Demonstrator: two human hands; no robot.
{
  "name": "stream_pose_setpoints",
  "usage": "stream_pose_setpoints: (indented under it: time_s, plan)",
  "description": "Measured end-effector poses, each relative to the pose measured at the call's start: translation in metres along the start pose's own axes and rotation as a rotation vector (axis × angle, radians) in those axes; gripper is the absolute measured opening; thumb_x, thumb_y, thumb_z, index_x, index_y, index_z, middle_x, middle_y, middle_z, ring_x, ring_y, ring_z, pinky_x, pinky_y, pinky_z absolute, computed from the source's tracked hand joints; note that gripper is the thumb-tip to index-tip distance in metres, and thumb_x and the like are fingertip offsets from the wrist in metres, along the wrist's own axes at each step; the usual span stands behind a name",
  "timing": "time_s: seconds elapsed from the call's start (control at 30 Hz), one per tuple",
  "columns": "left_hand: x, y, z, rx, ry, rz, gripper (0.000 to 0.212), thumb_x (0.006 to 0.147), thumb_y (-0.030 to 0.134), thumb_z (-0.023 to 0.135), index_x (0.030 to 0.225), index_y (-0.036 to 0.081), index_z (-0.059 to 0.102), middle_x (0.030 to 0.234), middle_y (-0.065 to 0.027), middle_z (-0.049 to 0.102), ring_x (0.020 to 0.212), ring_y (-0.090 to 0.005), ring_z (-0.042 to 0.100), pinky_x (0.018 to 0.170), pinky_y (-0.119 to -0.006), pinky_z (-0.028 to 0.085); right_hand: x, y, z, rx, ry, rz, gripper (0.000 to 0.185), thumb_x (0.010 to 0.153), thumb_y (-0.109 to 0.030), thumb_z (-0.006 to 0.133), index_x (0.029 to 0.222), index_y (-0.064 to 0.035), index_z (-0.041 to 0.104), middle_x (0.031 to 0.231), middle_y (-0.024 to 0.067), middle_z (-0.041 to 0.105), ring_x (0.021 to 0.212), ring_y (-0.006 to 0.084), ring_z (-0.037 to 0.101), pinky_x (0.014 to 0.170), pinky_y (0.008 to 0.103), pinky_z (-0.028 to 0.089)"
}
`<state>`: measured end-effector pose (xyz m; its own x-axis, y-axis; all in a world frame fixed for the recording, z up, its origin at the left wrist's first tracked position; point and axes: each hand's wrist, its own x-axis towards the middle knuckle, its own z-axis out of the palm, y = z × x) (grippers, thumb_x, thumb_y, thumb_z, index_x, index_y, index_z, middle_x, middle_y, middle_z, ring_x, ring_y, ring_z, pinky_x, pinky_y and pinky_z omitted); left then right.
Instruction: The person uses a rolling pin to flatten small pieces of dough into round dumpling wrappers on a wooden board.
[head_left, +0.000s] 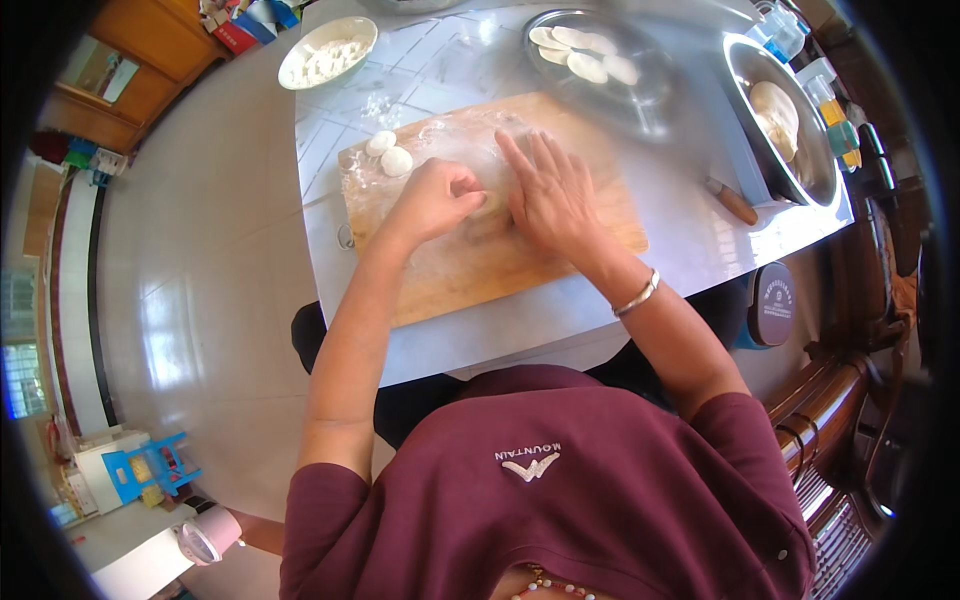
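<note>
A floured wooden board (465, 289) lies before me on the table. My left hand (441, 196) is curled over the board's middle, its fingers bent in and thumb near the index finger; nothing shows in it, though its palm is hidden. Beside it, my right hand (553, 184) is held palm down over the board with fingers apart. Whatever is under that palm is hidden. Two small dough balls (397, 161) rest at the board's far left corner, touching or nearly so. Several flat dough rounds (587, 67) lie on a round metal tray (637, 112) beyond the board.
A pale bowl of flour (330, 56) stands at the far left table edge. To the right, a steel basin (814, 176) holds a large dough lump (776, 112). Near it lies a tool's wooden handle (739, 206). A stool (774, 304) stands below the table's right side.
</note>
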<state>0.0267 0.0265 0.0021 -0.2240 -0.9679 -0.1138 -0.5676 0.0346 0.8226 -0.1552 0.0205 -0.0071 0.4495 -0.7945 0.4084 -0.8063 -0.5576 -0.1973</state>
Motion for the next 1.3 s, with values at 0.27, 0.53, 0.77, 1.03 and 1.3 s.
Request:
stream_pose_setpoints:
  time_s: [0.27,0.53,0.77,1.03,1.3]
  plan:
    - [0.019,-0.002,-0.009,0.085,0.011,-0.028,0.011,0.079,0.006,0.058,0.080,-0.003,0.063,0.067,-0.0031,0.060,0.062,-0.0080,0.053,0.056,-0.024,0.043,0.056,0.007,0.028,0.052,-0.114,0.069,0.054,0.081,-0.017,0.041,0.134,-0.0076,0.035,0.131,0.0200,0.040,0.122,0.0324,0.039,0.100,0.0420,0.031]
    - [-0.007,-0.015,-0.001,-0.084,0.126,-0.028,0.010,0.081,0.005,0.057,0.084,-0.004,0.059,0.074,-0.0037,0.059,0.061,-0.0077,0.053,0.054,-0.021,0.044,-0.019,-0.002,-0.007,0.111,-0.098,0.052,0.054,0.080,-0.021,0.045,0.130,-0.0030,0.038,0.128,0.0216,0.043,0.115,0.0331,0.044,0.092,0.0443,0.035]
    - [0.011,-0.006,0.001,0.154,0.070,0.007,0.012,0.078,0.009,0.063,0.079,-0.003,0.062,0.068,-0.0029,0.061,0.058,-0.0067,0.051,0.053,-0.023,0.042,0.036,0.003,0.030,0.016,0.094,0.001,0.049,0.078,-0.015,0.048,0.126,-0.0043,0.043,0.121,0.0207,0.049,0.111,0.0342,0.047,0.088,0.0421,0.038]
    - [-0.005,-0.003,0.000,-0.028,0.093,-0.028,0.012,0.078,0.008,0.061,0.072,-0.001,0.057,0.063,-0.0015,0.058,0.057,-0.0058,0.052,0.052,-0.021,0.043,-0.021,-0.005,-0.003,0.065,0.007,-0.001,0.046,0.081,-0.019,0.047,0.122,-0.0009,0.046,0.122,0.0209,0.048,0.114,0.0322,0.044,0.094,0.0420,0.033]
    - [0.009,-0.006,0.004,0.094,0.095,-0.005,0.014,0.078,0.010,0.063,0.081,-0.003,0.063,0.067,-0.0057,0.061,0.057,-0.0091,0.055,0.053,-0.024,0.044,0.017,-0.003,0.010,0.094,-0.059,0.030,0.045,0.082,-0.018,0.047,0.124,-0.0021,0.045,0.127,0.0210,0.044,0.118,0.0333,0.042,0.095,0.0426,0.033]
